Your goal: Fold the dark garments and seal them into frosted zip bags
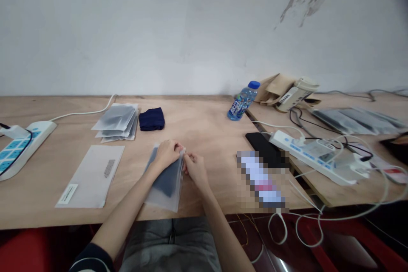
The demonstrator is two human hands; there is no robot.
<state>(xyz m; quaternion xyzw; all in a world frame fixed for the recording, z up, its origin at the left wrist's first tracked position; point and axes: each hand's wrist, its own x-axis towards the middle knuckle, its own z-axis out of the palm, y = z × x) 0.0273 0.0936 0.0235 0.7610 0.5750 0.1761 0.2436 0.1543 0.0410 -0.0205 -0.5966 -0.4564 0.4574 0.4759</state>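
A frosted plastic zip bag (174, 202) with dark folded cloth (166, 180) inside lies on the table in front of me. My left hand (168, 152) pinches the bag's far right corner, near its edge. Close beside it, my right hand (195, 168) has its fingers closed on the bag's right edge. Left of the bag lies a flat frosted bag (91, 174) with a label and printed text. Farther back, a stack of filled frosted bags (117, 119) sits beside a folded navy cloth (152, 119).
A blue-capped bottle (244, 101), a coffee cup (296, 93) and a paper bag (274, 87) stand at the back right. Two phones, one a black phone (266, 148), lie near a power strip (312, 157) with tangled cables. Another power strip (25, 148) is at left.
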